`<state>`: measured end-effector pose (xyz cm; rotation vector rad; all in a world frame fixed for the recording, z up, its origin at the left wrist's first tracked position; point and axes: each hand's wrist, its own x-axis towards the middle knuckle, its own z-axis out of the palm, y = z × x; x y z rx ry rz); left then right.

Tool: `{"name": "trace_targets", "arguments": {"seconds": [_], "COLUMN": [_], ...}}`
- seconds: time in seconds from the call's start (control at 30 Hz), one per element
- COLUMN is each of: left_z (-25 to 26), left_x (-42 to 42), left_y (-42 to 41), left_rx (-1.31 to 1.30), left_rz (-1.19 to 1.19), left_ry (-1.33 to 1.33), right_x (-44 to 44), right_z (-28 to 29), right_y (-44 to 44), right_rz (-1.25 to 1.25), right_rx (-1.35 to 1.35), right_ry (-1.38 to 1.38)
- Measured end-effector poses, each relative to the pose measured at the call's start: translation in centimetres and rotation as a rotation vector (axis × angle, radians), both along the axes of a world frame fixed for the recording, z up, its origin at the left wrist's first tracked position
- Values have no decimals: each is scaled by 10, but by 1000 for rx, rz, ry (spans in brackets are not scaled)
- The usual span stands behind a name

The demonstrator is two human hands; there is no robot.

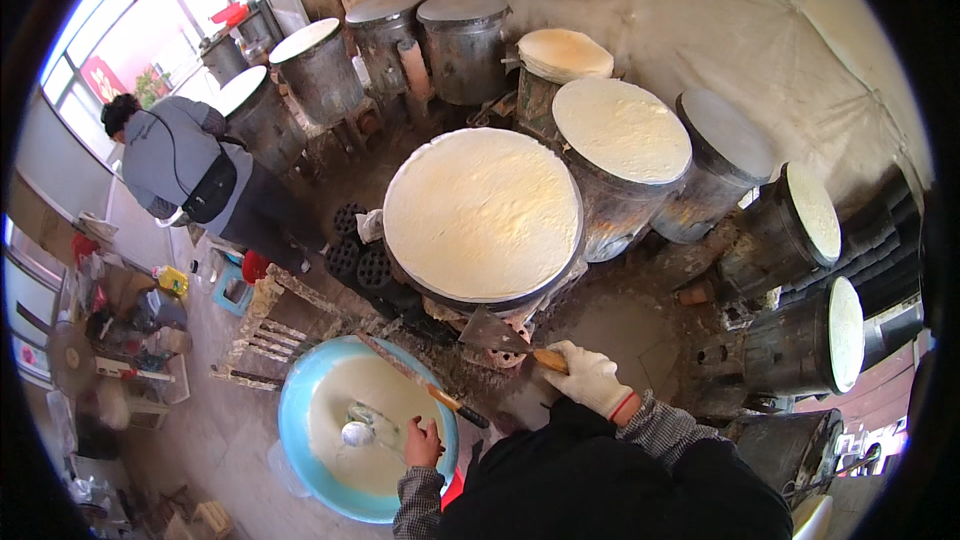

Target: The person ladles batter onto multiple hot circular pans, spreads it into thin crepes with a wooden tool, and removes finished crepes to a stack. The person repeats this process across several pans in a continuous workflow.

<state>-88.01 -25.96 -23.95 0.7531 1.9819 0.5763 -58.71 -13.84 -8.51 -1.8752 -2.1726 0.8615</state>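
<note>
My right hand (589,379), in a white knitted glove, grips the wooden handle of a wide metal scraper (491,334). Its blade lies just below the near rim of a large round griddle drum (487,307). A pale, thin flatbread (484,214) covers the whole griddle top. My left hand (424,442) is bare, its fingers apart and nothing visible in them, over the right side of a blue plastic tub (294,420). White batter (345,397) fills much of the tub, with a ladle (358,433) in it. A long blade with a wooden handle (450,401) rests across the tub's rim.
More griddle drums curve around me; one (622,131) carries pale flatbread, another (727,135) a grey lid. Stacked flatbreads (566,52) lie behind. Perforated coal briquettes (373,268) and a crusted wooden rack (262,330) stand left. Another person (187,157) bends over at far left.
</note>
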Motion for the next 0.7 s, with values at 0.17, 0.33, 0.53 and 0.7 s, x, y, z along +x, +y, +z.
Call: {"name": "trace_targets", "arguments": {"seconds": [0.17, 0.33, 0.53, 0.7], "left_z": [29, 53, 98, 136], "left_x": [12, 22, 37, 58], "left_y": [34, 58, 99, 132], "left_rx": [125, 277, 578, 879], "left_rz": [-87, -202, -316, -452], "left_ry": [-62, -74, 68, 448], "right_x": [7, -1, -11, -10], "right_z": [1, 4, 8, 26], "right_y": [-8, -1, 2, 1], "right_rz": [-68, -118, 187, -549], "right_rx": [51, -172, -362, -866], "right_ry": [-44, 144, 845, 1239]}}
